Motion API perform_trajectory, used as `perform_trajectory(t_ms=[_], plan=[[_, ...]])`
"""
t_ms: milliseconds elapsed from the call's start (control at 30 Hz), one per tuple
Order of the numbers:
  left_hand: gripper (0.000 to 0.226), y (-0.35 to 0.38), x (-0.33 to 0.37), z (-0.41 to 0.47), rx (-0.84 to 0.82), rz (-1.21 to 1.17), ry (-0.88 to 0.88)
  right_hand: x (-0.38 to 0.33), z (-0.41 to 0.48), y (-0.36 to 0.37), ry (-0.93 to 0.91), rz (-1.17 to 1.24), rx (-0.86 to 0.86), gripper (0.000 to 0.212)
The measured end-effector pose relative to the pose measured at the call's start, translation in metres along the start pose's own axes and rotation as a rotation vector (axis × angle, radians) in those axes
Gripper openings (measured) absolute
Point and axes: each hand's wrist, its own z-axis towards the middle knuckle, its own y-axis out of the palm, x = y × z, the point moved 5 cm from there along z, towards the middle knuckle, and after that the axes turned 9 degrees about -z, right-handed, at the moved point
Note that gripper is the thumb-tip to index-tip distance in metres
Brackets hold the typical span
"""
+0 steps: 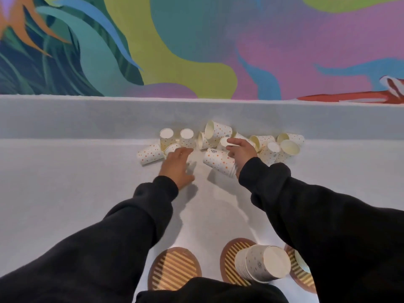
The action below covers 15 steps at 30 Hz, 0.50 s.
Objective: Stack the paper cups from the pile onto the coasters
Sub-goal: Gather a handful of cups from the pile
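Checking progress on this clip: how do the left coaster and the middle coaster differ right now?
The left coaster is bare; the middle coaster carries a stack of upside-down cups. The left coaster's striped face shows almost whole; the middle coaster's is partly hidden by the stack. Both are round, brown-rimmed and striped, lying flat near the person.

The paper cups [219,161] bear a small dark emblem, too small to read.

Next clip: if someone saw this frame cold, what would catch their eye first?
Probably the bright multicoloured mural filling the wall above the white table. Next, the jumbled pile of orange-dotted white paper cups at the table's far edge, with the left hand and right hand in black sleeves reaching into it. Nearest, a stack of upturned cups sits on the middle striped round wooden coaster.
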Motion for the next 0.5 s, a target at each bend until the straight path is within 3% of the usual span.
perform_trajectory(t_ms=[33, 100, 300, 400, 467, 500], plan=[[0.080, -0.005, -0.007, 0.005, 0.011, 0.286, 0.064, 0.001, 0.000, -0.002, 0.007, -0.006, 0.003, 0.029], [0.076, -0.008, -0.021, 0.017, -0.048, 0.579, 0.110, 0.007, 0.001, -0.004, 0.044, -0.004, 0.007, 0.029], [0.042, -0.008, -0.022, 0.041, -0.203, 0.960, 0.404, 0.017, 0.000, 0.006, 0.102, -0.003, -0.037, 0.045], [0.043, -0.008, -0.018, 0.044, -0.210, 0.900, 0.485, 0.019, 0.002, 0.004, 0.117, -0.024, -0.049, 0.044], [0.053, -0.020, -0.005, 0.038, -0.093, 0.589, 0.437, 0.018, 0.001, -0.001, 0.117, -0.022, -0.045, 0.045], [0.057, -0.031, 0.002, 0.033, 0.003, 0.296, 0.343, 0.016, 0.000, -0.003, 0.113, -0.021, -0.037, 0.047]])
